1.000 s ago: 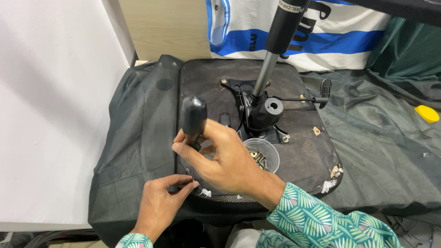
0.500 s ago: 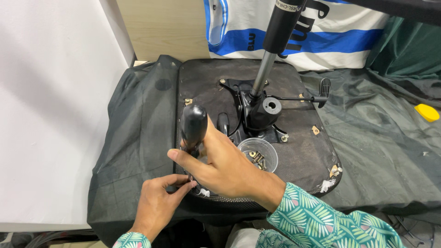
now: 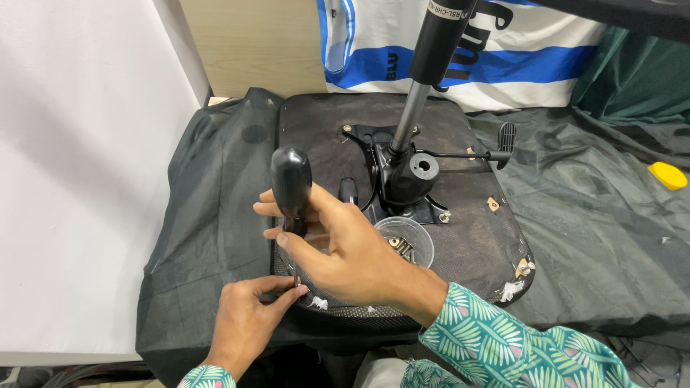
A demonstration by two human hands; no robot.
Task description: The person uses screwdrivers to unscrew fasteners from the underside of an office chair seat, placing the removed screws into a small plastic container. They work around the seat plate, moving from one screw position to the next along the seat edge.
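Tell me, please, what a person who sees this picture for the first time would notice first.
In the centre, the right hand grips a black-handled screwdriver held upright over the front edge of an upturned chair seat. The left hand pinches near its tip. Behind them a gas cylinder rises from the black seat mechanism, with a clear cup of hardware beside it.

One upturned chair seat (image 3: pixel 474 237); one gas-lift cylinder (image 3: pixel 431 65); one adjustment lever (image 3: pixel 474 152); one black-handled screwdriver (image 3: pixel 290 188); one clear plastic cup (image 3: pixel 404 238) of screws; one yellow object (image 3: pixel 668 175); two hands: left hand (image 3: pixel 244 323), right hand (image 3: pixel 345 248).
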